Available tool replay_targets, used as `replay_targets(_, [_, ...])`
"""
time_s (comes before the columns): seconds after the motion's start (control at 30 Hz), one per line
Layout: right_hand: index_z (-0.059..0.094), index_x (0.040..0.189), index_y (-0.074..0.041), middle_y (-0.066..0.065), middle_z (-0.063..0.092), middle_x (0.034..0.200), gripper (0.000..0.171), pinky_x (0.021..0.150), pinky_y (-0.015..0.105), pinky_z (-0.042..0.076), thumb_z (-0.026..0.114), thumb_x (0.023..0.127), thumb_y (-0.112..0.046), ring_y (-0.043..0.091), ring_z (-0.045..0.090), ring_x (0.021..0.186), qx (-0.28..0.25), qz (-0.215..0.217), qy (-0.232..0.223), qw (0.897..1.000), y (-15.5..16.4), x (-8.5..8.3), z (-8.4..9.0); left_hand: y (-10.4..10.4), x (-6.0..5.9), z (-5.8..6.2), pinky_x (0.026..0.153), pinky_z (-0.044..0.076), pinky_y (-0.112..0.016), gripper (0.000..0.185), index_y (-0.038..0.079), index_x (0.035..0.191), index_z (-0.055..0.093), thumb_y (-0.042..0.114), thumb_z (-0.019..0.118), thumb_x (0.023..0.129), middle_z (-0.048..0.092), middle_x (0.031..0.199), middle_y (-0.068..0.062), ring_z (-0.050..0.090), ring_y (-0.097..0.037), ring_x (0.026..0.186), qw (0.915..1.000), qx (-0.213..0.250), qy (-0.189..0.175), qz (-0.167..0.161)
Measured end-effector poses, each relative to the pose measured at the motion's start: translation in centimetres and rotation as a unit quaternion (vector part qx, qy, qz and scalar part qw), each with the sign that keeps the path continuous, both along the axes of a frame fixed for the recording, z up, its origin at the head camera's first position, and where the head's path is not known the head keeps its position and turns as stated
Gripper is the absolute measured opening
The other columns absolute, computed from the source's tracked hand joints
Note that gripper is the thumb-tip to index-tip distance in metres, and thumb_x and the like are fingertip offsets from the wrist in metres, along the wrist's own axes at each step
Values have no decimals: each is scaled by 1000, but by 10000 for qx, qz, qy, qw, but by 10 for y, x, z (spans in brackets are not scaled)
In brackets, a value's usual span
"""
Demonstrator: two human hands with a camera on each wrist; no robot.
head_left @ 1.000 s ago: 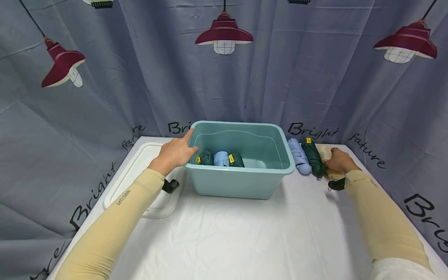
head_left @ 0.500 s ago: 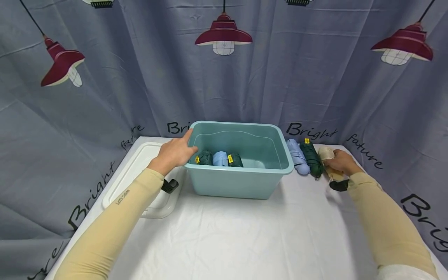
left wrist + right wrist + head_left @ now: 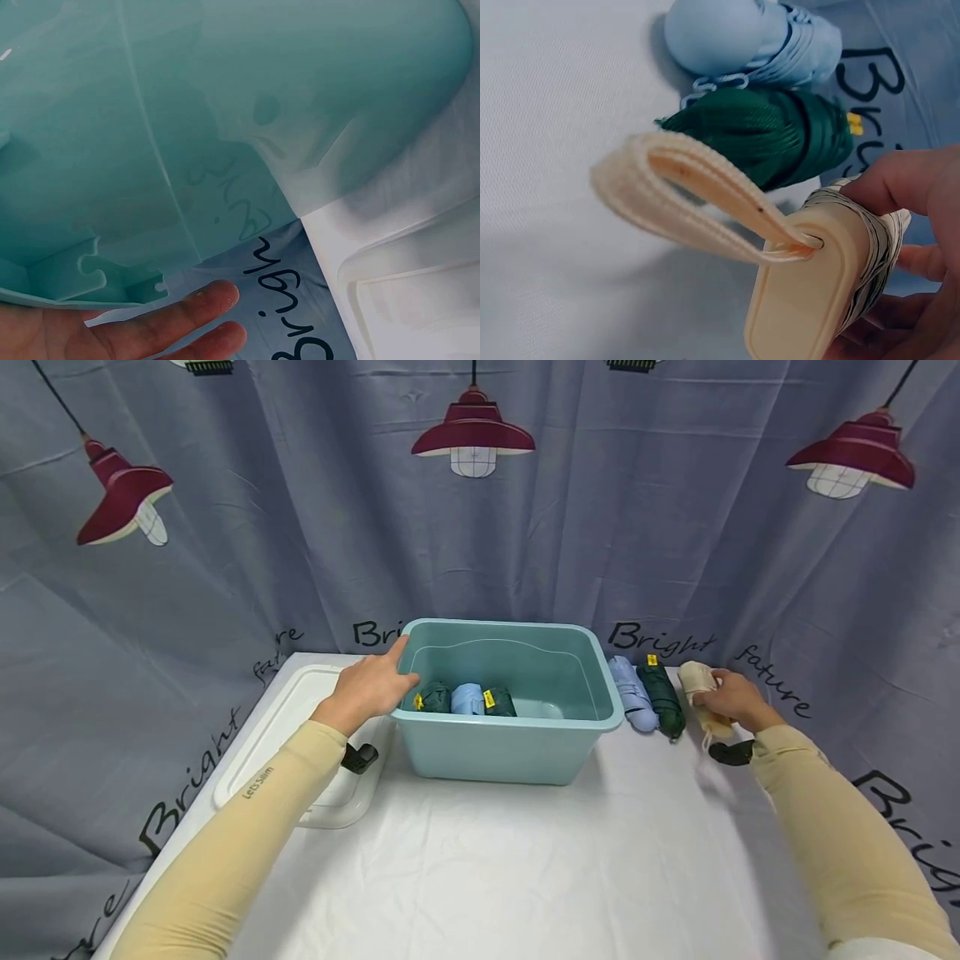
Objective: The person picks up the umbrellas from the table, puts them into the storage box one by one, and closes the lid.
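At the right of the head view, a beige folding umbrella point(image 3: 696, 679) is grasped by the right hand point(image 3: 733, 700), thumb and fingers curled round its body, so the strap loop point(image 3: 679, 225) is left free. The teal storage bin point(image 3: 495, 752), at center, is touched at its left rim by the left hand point(image 3: 369, 689), fingers extended and spread, presumably for steadying. A dark green umbrella point(image 3: 662, 697) and a light-blue umbrella point(image 3: 632, 693) are laid side by side, probably for easy reach.

Pale-yel. sleeves point(image 3: 247, 835), dk lettering point(image 3: 258, 782) on L, blk wrist cams point(image 3: 359, 758)
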State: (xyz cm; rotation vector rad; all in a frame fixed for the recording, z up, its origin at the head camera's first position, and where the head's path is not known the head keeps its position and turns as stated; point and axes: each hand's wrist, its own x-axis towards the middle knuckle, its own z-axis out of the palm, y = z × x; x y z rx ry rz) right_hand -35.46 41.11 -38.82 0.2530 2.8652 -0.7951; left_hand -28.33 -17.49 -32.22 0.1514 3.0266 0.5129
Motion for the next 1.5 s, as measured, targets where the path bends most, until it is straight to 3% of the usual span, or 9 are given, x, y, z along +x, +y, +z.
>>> replay_targets(0.17, [14, 153, 15, 41, 40, 133, 87, 69, 35, 52, 61, 91, -25, 43, 54, 104, -78, 117, 65, 9999, -5, 6, 10, 0, 1, -1, 57, 43, -38, 79, 24, 164, 6, 47, 43, 99, 55, 69, -6, 57, -24, 67, 10000, -5, 23, -5])
replay_targets(0.57, [10, 156, 11, 39, 42, 133, 89, 70, 37, 54, 61, 94, -30, 43, 57, 103, -77, 239, 323, 9992, -23, 14, 29, 0, 0, 1, 57, 43, -39, 79, 24, 164, 6, 46, 43, 99, 56, 69, -7, 58, -26, 70, 10000, -35, 60, -46])
replay_targets(0.73, [8, 158, 7, 39, 40, 137, 90, 77, 42, 54, 60, 96, -32, 43, 56, 106, -147, 377, 419, 9983, -36, 21, 42, -1, 0, 1, 58, 42, -39, 78, 24, 164, 5, 46, 42, 99, 55, 67, -6, 58, -26, 69, 10000, -40, 26, -32])
replay_targets(1.0, [10, 159, 5, 38, 45, 135, 90, 73, 36, 54, 61, 97, -36, 42, 59, 106, -227, 545, 595, 9965, -53, 32, 60, -1, -1, 0, 59, 43, -40, 78, 24, 164, 6, 47, 42, 99, 55, 68, -6, 59, -26, 71, 10000, -41, 50, -44])
replay_targets(1.33, [12, 161, -1, 38, 47, 138, 92, 84, 48, 55, 63, 97, -44, 46, 60, 112, -251, 784, 860, 9929, -77, 44, 80, -1, -1, 1, 60, 42, -40, 78, 23, 164, 6, 47, 42, 99, 55, 68, -6, 58, -26, 72, 10000, -46, 3, -39])
replay_targets(1.5, [16, 161, -2, 36, 51, 133, 92, 79, 44, 56, 63, 96, -47, 43, 61, 108, -264, 867, 980, 9910, -88, 50, 89, -1, -1, 1, 60, 42, -40, 78, 24, 164, 6, 47, 41, 99, 54, 67, -5, 58, -26, 70, 10000, -50, -1, -29])
